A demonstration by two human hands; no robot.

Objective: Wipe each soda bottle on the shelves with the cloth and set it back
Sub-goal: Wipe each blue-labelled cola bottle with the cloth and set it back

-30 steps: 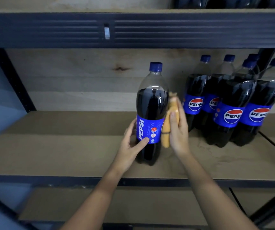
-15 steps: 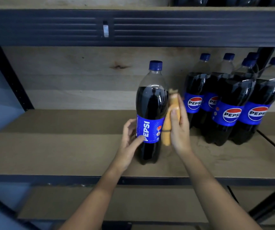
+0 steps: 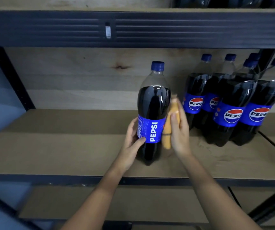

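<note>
Wiping is the step in hand, as I judge it. My left hand point(image 3: 131, 140) grips the Pepsi bottle point(image 3: 152, 112) at its blue label, fingers curled behind and the thumb across the front. The bottle stands upright on the middle shelf point(image 3: 67, 146), a little back from the front edge and apart from the others. My right hand point(image 3: 178, 130) presses the folded orange cloth point(image 3: 169, 128) flat against the right side of the bottle; the thumb lies over the cloth and the fingers look closed around it, though this hand is a little blurred.

From the task I would say this bottle is only partly done. The next move calls for turning the bottle with the left hand so that the cloth reaches the rest of the side, then the neck and the blue cap point(image 3: 157, 65), and after that setting it back with the group of Pepsi bottles point(image 3: 233, 103) on the right.

For room: to the left the shelf board has much open space. To the right, the group stands near my right hand, so a wide stroke could knock the nearest one. Above, the dark metal beam point(image 3: 133, 29) of the upper shelf hangs over the cap with some gap, so lifting must be low. The front edge of the shelf is near the base of the bottle, so I should not pull it toward me.
</note>
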